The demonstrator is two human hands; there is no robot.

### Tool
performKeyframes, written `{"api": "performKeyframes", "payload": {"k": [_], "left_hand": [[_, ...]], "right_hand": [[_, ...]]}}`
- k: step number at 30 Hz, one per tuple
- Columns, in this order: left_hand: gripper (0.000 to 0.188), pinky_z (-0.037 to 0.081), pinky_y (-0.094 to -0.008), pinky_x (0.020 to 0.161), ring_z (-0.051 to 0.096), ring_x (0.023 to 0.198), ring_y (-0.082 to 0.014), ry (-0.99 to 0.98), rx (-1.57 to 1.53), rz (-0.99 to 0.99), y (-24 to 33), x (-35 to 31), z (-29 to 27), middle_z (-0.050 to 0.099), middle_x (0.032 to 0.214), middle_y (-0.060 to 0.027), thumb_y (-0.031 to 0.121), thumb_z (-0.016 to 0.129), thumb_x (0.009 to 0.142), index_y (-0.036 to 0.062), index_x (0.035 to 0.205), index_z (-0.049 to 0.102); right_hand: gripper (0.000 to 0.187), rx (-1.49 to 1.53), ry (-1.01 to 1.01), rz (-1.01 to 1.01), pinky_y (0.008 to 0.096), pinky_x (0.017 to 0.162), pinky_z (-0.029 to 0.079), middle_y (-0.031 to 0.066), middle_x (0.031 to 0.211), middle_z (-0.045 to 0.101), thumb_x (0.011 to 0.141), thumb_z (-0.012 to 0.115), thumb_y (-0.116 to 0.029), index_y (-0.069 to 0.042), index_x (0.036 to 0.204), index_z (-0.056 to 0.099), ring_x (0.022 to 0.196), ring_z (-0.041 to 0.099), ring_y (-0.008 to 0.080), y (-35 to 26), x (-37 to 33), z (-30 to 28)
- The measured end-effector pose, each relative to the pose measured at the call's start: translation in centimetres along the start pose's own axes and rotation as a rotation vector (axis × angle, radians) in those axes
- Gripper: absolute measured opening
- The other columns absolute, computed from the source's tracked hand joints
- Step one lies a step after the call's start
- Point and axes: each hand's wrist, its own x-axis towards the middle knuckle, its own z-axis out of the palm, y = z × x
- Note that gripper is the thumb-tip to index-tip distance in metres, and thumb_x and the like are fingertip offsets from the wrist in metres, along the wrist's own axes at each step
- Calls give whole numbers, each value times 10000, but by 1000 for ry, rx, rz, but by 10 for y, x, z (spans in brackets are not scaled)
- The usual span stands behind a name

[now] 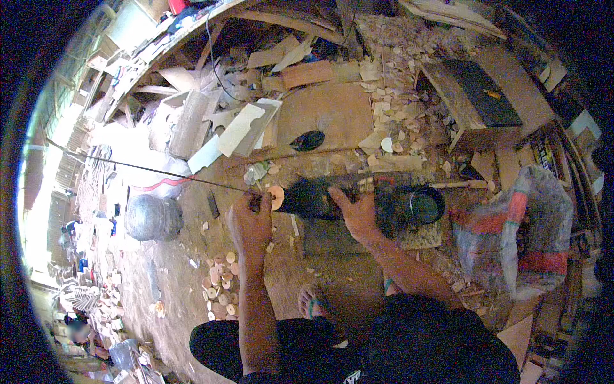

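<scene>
Okay, disc (277, 198) sits just right of curled left hand (250, 222); right hand (356, 214) on black machine (310, 200); can't tell either grip.

A dark, elongated machine (306, 200) lies crosswise, a flat, round, tan disc (277, 198) with a dark centre at its nine-o'clock end. A thin, long, dark rod (160, 170) slants from near the disc toward ten o'clock.

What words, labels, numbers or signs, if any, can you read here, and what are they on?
Dark item at far right: yellowish print, too small and blurred to read.
Black clothing at the lower edge: pale mark, cut off, unreadable.
No other legible text.
</scene>
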Motion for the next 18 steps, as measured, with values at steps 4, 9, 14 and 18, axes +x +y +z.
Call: {"api": "performKeyframes", "payload": {"k": [4, 9, 14, 18], "left_hand": [[245, 488, -406, 644, 652, 669, -321, -21, 6, -8, -18, 3, -1, 679, 765, -189, 229, 660, 826, -15, 815, 671], [182, 503, -373, 654, 666, 683, -268, 27, -161, -45, -43, 11, 14, 687, 775, -165, 184, 640, 839, 6, 828, 674], [138, 496, -350, 628, 619, 618, -233, 25, -160, 0, -41, 11, 16, 672, 733, -138, 122, 647, 828, -16, 823, 656], [166, 485, -383, 685, 631, 741, -271, 51, -178, 94, -30, 10, 17, 673, 826, -157, 156, 642, 842, 0, 895, 662]], "right_hand": [[324, -428, 148, 281, 377, 769, 494, 101, 904, 666, 808, 747, -245, -17, 997, 616, 829, 632, 226, 93, -16, -41], [395, -570, 328, 105, 411, 811, 470, 128, 928, 668, 836, 699, -356, -8, 1006, 623, 886, 618, 279, 115, -44, -104], [399, -264, 377, 164, 404, 820, 469, 100, 1015, 653, 890, 634, -371, -13, 1062, 606, 909, 608, 279, 28, -56, -152], [350, -341, 526, -13, 382, 807, 495, 81, 1038, 650, 901, 620, -369, -67, 1077, 598, 903, 627, 253, -8, -46, -211]]}}
